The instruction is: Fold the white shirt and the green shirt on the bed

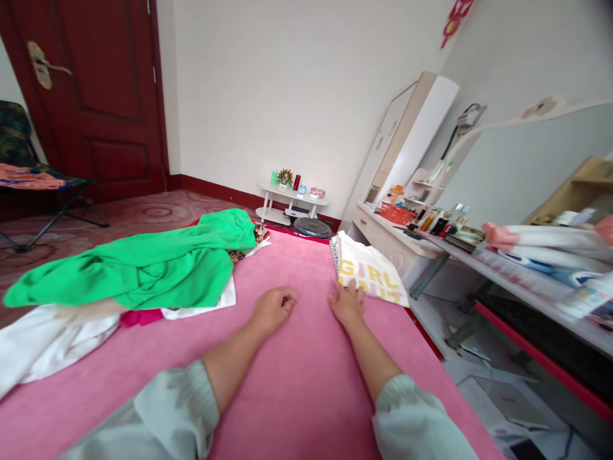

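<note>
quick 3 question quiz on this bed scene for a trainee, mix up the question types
1. True or false: the right hand touches the folded white shirt with yellow letters.
2. Multiple choice: the green garment lies on the pink bed cover to which side of the left hand? A) the person's left B) the person's right C) under the hand
3. Fill in: the left hand is loosely curled and holds ____.

Key
1. True; its fingers rest at the shirt's near edge.
2. A
3. nothing; it rests on the bed cover.
</note>
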`<state>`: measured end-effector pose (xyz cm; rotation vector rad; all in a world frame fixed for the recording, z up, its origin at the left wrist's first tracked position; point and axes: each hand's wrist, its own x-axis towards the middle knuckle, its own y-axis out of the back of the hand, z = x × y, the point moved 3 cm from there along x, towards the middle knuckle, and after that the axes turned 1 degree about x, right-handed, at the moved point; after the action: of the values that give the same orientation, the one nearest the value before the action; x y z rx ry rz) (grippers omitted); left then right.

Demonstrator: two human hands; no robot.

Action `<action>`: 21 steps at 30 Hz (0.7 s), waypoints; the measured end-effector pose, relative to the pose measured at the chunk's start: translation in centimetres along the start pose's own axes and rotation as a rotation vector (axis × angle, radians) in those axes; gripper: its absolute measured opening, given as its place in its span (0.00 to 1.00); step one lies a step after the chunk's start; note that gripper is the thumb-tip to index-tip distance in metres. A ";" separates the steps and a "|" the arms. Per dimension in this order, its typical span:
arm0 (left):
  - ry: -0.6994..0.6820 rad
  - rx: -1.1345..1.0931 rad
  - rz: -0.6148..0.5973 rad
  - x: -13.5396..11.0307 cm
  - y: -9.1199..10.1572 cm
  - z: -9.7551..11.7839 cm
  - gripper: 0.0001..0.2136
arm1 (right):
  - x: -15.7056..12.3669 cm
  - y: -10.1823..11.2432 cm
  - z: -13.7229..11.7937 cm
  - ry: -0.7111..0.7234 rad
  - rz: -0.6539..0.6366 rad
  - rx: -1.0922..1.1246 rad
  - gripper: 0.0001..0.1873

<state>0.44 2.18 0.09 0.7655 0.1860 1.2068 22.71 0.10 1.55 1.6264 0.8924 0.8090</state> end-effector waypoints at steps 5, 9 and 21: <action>-0.113 0.002 0.000 -0.7 0.4 0.5 0.12 | -4.6 -1.7 -5.1 0.197 -0.111 0.054 0.31; -0.167 0.073 -0.053 -1.2 0.6 1.2 0.13 | -6.0 -1.9 -5.6 0.288 -0.035 0.089 0.27; 0.262 0.687 0.745 -2.3 20.9 1.0 0.18 | -4.4 -2.4 -3.9 0.448 0.106 0.280 0.22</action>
<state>-16.01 2.73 13.18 1.3382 0.5873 1.9937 16.83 -1.54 -0.32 1.7766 1.2874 1.1943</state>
